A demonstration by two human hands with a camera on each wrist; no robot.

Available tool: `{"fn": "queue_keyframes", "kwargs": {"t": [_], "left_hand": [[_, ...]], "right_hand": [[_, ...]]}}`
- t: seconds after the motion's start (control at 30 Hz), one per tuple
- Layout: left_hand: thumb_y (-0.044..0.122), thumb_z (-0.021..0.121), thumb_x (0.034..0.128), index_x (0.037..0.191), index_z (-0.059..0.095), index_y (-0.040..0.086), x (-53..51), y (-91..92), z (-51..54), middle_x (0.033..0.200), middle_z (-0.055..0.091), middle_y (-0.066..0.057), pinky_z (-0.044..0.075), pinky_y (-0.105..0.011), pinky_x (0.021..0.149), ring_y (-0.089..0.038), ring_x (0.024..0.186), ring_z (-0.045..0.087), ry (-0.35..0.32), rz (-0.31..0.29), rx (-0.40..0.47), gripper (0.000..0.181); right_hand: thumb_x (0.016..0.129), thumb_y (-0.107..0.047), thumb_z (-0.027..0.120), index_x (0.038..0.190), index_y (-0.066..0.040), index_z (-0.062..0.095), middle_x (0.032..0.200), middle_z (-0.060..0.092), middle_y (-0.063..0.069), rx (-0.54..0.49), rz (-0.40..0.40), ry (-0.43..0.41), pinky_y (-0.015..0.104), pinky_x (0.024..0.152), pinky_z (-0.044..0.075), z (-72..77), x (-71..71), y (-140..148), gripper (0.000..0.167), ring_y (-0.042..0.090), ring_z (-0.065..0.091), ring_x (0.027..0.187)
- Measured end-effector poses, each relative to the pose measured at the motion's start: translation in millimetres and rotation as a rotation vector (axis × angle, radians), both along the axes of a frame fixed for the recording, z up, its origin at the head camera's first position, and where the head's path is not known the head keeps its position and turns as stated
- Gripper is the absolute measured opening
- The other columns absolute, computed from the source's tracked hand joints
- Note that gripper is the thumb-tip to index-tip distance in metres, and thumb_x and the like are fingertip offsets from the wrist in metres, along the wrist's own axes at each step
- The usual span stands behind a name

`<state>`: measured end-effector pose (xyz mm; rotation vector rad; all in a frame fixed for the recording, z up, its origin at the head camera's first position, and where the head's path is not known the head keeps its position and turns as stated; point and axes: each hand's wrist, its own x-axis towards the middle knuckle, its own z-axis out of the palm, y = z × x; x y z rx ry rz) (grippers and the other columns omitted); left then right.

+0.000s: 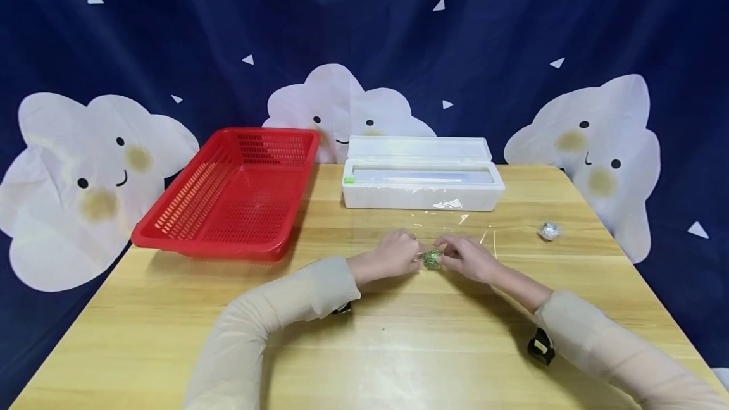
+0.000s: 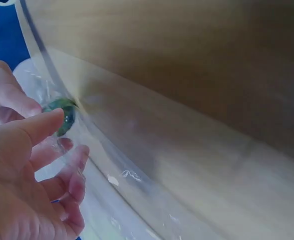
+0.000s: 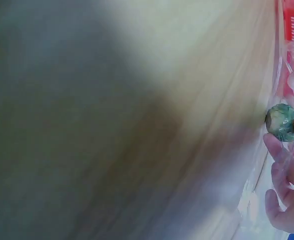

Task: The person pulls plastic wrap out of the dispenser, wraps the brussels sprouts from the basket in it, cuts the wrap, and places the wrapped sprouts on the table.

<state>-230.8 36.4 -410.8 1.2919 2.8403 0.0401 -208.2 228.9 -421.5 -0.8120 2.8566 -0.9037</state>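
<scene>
A green Brussels sprout (image 1: 432,259) sits between the two hands above the wooden table, with clear cling film (image 2: 131,175) wrapped about it. My left hand (image 1: 393,254) has its fingers curled and pinches the film at the sprout's left side. On the other side, my right hand (image 1: 468,259) holds the sprout between thumb and fingers. The pale cut end of the sprout (image 3: 282,122) shows in the right wrist view, beside the right thumb. In the left wrist view, the left thumb partly covers the sprout (image 2: 68,120). A loose sheet of film stretches behind the hands.
Behind the hands stands a white cling film box (image 1: 421,197), lid raised, with a green slider (image 1: 349,180) at its left end. A red plastic basket (image 1: 279,247) is at the left. On the right lies a small film-wrapped ball (image 1: 549,231), its contents unclear.
</scene>
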Motion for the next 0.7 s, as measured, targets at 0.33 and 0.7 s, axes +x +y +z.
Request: {"fn": "queue_keyframes", "kwargs": {"t": [0.33,0.7], "left_hand": [[0.03,0.066,0.0815,0.116,0.063,0.018,-12.7,-7.8,-3.3,0.107,0.064,-0.002,0.041,-0.031,0.083,-0.018,0.096,0.055,-0.028,0.089,0.058,0.037],[0.038,0.059,0.086,0.137,0.042,0.021,7.7,3.5,-1.1,0.125,0.052,0.0,0.033,-0.025,0.078,-0.015,0.103,0.046,0.073,-0.017,-0.03,0.056]], "right_hand": [[0.083,-0.017,0.065,0.096,-0.006,0.07,0.081,0.059,0.001,0.089,-0.073,0.105,0.032,0.068,0.035,-3.8,-12.0,-2,0.018,0.014,0.045,0.075],[0.086,-0.015,0.061,0.1,-0.002,0.069,0.073,0.055,-0.001,0.024,-0.091,0.062,0.028,0.063,0.032,-10.6,-17.7,2,0.021,0.013,0.042,0.069]]}}
